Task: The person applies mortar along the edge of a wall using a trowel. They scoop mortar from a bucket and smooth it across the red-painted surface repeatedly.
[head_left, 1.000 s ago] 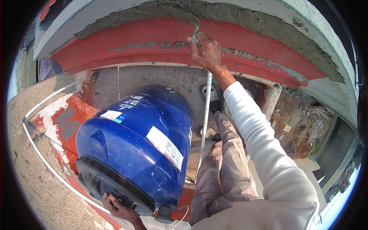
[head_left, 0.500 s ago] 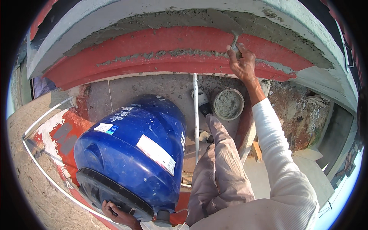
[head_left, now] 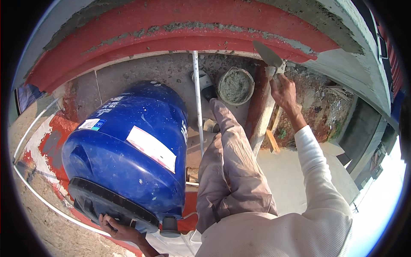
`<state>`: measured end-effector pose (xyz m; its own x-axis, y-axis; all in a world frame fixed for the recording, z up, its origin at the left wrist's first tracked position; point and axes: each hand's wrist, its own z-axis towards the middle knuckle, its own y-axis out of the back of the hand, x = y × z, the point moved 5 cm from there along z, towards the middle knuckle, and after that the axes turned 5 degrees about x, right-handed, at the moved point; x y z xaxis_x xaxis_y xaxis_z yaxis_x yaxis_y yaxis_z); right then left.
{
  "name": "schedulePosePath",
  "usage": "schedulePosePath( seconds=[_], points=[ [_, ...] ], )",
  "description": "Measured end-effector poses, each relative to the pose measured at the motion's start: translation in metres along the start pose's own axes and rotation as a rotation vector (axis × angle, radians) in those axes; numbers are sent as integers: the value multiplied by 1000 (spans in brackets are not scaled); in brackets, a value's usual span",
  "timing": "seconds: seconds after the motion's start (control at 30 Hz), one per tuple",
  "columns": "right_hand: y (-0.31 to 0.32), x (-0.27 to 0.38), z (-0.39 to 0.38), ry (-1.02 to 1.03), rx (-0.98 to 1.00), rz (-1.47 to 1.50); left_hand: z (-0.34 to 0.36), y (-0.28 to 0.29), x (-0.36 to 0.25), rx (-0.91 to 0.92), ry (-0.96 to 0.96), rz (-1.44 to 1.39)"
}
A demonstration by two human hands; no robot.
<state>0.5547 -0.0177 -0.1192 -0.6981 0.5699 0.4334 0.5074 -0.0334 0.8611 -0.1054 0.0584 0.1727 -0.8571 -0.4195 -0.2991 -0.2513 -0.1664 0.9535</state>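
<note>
My right hand [head_left: 283, 91] is raised at the upper right and grips a trowel [head_left: 267, 55], whose grey blade touches the mortar line on a red-painted ledge [head_left: 180, 25]. Just left of that hand and below it sits a round pan of wet grey mortar [head_left: 235, 85]. My left hand [head_left: 117, 226] is at the lower left, fingers curled on the black rim of a big blue plastic drum [head_left: 128, 150] that stands beside me.
A thin white pipe [head_left: 198, 103] runs down the wall between the drum and my leg. A wooden plank [head_left: 262, 120] leans under my right hand. Rubble and red-brown ground lie at the right. A curved white pipe [head_left: 30, 184] crosses the sandy ground at the left.
My right hand with the trowel has slid to the right along the red ledge. The mortar pan has come into view. My left hand stays on the drum's rim.
</note>
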Motion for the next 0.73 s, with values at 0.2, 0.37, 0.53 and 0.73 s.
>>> schedulePosePath(
  seconds=[0.2,0.37,0.53,0.73],
  points=[
    [-158,-87,-67,-335,625,-303,2,-2,7,-21,51,114],
    [-253,-124,21,-151,389,-477,8,8,19,15,24,229],
    [-314,-67,-13,387,542,-734,12,22,21,-1,-90,330],
    [-254,-103,-1,13,457,-570,19,26,39,130,99,188]
  ],
)
